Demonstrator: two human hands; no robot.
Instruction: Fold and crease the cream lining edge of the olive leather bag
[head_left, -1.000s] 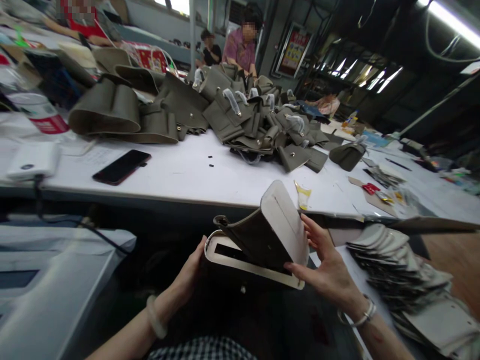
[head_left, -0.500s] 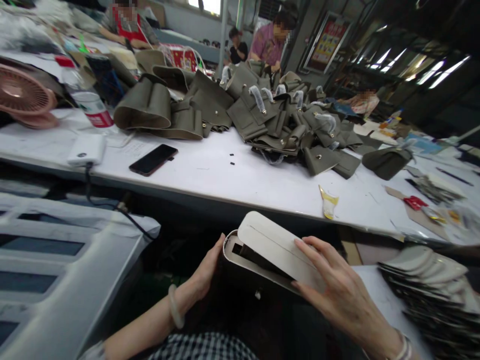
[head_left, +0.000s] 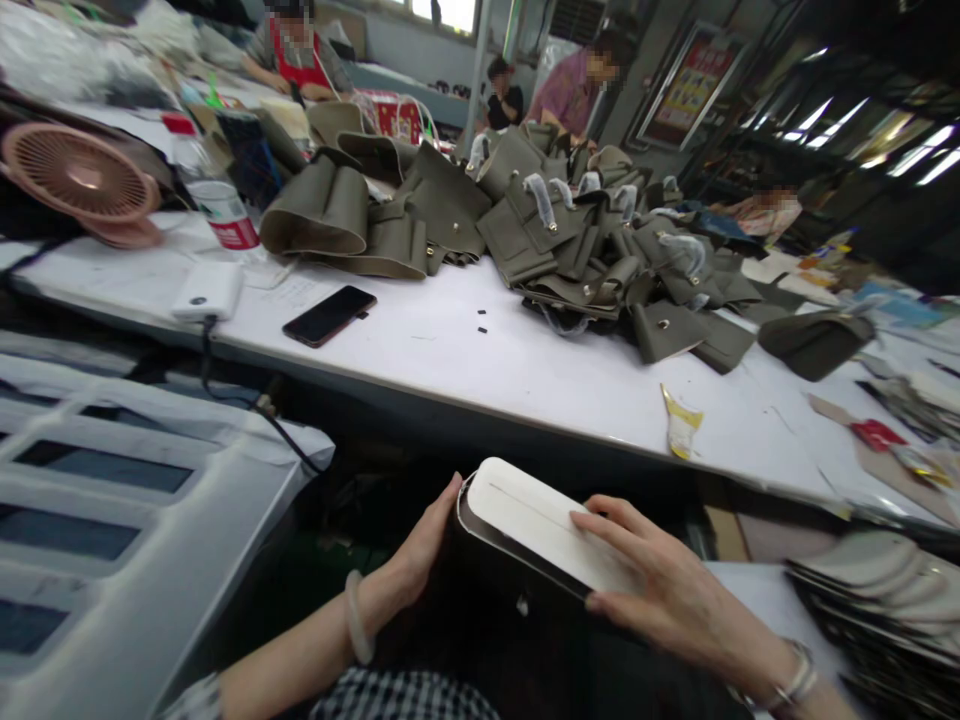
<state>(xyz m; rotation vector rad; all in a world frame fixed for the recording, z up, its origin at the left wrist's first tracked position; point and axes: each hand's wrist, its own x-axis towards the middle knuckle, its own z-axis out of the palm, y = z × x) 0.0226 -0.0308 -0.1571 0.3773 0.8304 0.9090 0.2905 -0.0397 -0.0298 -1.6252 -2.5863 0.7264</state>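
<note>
With the left hand (head_left: 421, 548) bracing the nine-o'clock end of the dark bag (head_left: 506, 572) — finger spread hidden — the right hand (head_left: 667, 580), half-curled gripping the four-o'clock end of the white panel (head_left: 529, 512), should guide it squarely.

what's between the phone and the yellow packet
In the head view, white tabletop lies between the phone and yellow packet, with two small black pieces slightly behind the direct line.

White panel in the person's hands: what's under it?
Below the white panel, part of a dark, pale-edged piece shows; the panel covers whatever lies deeper inside.
</note>
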